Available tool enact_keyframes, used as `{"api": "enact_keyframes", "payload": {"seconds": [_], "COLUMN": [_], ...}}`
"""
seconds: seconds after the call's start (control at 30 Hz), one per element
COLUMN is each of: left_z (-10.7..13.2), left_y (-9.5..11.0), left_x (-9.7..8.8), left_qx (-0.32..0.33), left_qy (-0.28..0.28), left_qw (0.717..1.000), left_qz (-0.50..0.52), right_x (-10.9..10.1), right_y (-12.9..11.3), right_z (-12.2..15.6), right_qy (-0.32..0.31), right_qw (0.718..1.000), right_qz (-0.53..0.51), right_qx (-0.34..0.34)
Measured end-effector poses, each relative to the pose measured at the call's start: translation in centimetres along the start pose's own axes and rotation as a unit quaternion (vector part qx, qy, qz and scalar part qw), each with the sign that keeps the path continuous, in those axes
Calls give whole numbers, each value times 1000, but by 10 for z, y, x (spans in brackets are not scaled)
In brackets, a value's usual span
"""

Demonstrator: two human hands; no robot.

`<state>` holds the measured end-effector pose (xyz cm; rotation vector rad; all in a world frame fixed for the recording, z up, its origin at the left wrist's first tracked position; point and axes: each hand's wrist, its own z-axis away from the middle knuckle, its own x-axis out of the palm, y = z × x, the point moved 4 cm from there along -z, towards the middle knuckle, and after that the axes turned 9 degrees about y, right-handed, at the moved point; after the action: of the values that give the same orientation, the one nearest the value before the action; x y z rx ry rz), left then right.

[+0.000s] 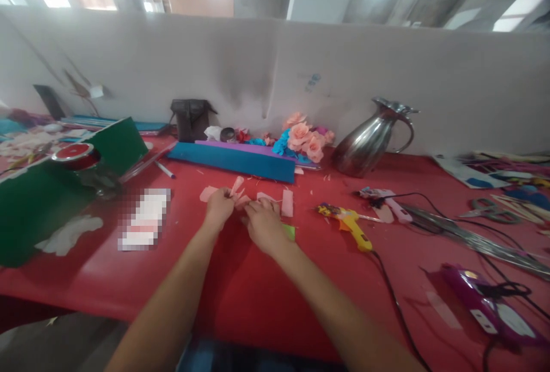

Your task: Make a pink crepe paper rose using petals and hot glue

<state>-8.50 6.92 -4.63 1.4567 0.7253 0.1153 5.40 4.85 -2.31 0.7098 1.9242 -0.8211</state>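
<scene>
Both my hands are out over the red table (240,292), close together. My left hand (218,207) is closed in a pinch on pale pink paper petals (239,195). Just right of it, my right hand (263,224) has its fingers curled onto the same bunch of petals. More loose pink paper pieces (287,202) lie around the hands, and a small green paper scrap (289,231) peeks out beside my right hand.
A yellow glue gun (353,225) with a black cord lies to the right. Behind are a steel jug (370,138), pink paper flowers (304,138), blue and purple paper rolls (232,159), a green sheet (47,188), scissors (490,209), metal wires (472,238) and a purple device (485,303).
</scene>
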Motion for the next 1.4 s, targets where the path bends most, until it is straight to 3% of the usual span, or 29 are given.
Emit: {"api": "enact_keyframes", "payload": {"seconds": [0.13, 0.23, 0.37, 0.47, 0.6, 0.7, 0.8, 0.9, 0.97, 1.03, 1.1, 1.2, 1.3, 1.4], "left_z": [2, 7, 12, 14, 22, 28, 37, 44, 47, 50, 54, 59, 61, 60], "left_y": [10, 20, 26, 27, 31, 34, 36, 37, 36, 36, 37, 39, 39, 35], "left_x": [-4, -1, 3, 7, 15, 19, 24, 24, 23, 23, 24, 27, 28, 28], "left_qx": [-9, 0, 16, 29, 36, 11, -10, -18, -39, -57, -56, -36, -21, -26], "left_qy": [18, -33, -85, -101, -163, -179, -213, -208, -202, -219, -258, -323, -343, -339], "left_qw": [995, 987, 978, 975, 962, 959, 955, 961, 964, 962, 957, 943, 939, 940], "left_qz": [96, 159, 188, 197, 216, 220, 206, 181, 167, 154, 124, 72, 21, -16], "right_x": [3, -2, -20, -28, -16, -11, -17, -39, -63, -89, -106, -109, -104, -102], "right_y": [0, 2, 19, 37, 44, 42, 38, 45, 65, 96, 134, 174, 187, 181], "right_z": [3, 2, 0, 1, 6, 11, 18, 29, 44, 64, 86, 104, 103, 101], "right_qy": [17, 34, 121, 177, 147, 171, 178, 164, 187, 217, 188, 89, 56, 45], "right_qw": [1000, 999, 982, 916, 808, 777, 793, 854, 910, 934, 908, 885, 881, 873], "right_qz": [-4, -18, -103, -285, -487, -521, -497, -417, -281, -85, 53, 7, -53, -119], "right_qx": [-9, -5, 101, 219, 298, 308, 304, 263, 242, 270, 370, 456, 467, 471]}}
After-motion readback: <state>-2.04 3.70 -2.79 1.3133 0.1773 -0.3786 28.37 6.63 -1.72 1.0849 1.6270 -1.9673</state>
